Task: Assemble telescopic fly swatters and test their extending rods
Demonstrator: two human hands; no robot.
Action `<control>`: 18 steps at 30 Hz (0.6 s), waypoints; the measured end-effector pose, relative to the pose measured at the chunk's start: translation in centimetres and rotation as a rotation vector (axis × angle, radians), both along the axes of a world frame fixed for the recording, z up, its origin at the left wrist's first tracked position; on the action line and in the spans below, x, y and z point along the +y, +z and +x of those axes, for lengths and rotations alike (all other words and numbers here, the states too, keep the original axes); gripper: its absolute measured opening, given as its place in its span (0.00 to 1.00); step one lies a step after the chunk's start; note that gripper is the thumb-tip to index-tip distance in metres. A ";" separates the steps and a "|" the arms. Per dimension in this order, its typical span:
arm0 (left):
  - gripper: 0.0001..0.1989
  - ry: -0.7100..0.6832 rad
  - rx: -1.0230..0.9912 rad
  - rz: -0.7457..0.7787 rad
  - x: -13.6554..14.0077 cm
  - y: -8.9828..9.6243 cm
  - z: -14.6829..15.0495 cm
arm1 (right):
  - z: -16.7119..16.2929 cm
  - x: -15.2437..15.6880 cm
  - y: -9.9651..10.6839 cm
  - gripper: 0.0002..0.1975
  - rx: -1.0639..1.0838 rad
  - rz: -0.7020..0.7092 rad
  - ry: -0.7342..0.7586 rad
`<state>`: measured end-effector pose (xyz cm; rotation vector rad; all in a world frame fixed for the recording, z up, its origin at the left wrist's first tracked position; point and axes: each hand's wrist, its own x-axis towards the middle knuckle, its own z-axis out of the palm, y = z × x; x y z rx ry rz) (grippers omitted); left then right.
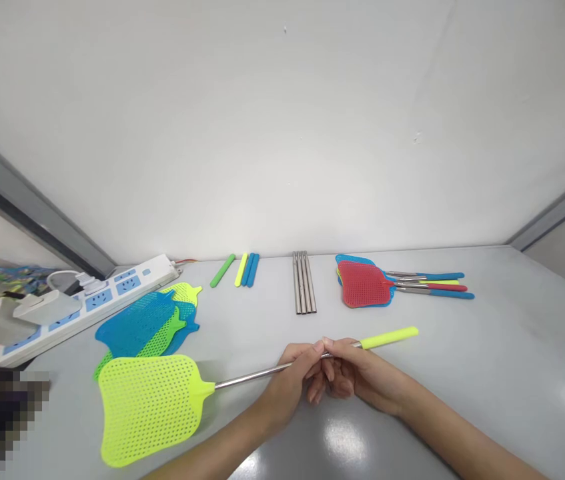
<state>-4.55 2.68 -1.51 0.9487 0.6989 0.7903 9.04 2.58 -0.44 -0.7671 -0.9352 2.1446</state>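
Observation:
A yellow fly swatter point(149, 407) stretches across the front of the table, its mesh head at the left and its yellow grip at the right. Its metal rod is extended between the two ends. My left hand point(296, 373) is closed around the middle of the rod. Close beside it, my right hand point(357, 373) pinches the same rod just left of the yellow grip. Both thumbs lie along the top of the rod and nearly meet; some fingers are hidden beneath the hands.
Blue, green and yellow swatter heads point(137, 323) overlap at left, beside a white power strip point(107, 293). Coloured grips point(247, 270) and several metal rods point(304, 283) lie near the wall point(282, 133). Swatters with red and blue parts point(367, 283) are stacked at right on the grey table point(527, 333).

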 end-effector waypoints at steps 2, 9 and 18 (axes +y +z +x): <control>0.20 0.000 0.010 0.009 0.0 0.0 0.0 | 0.1 0.0 -0.1 0.25 -0.019 -0.004 0.009; 0.19 0.021 0.052 0.021 0.1 0.1 0.2 | 0.1 0.2 -0.1 0.22 -0.010 -0.003 0.012; 0.19 0.071 0.072 0.016 -0.1 -0.1 0.2 | 0.1 0.2 0.4 0.15 -0.032 -0.090 -0.026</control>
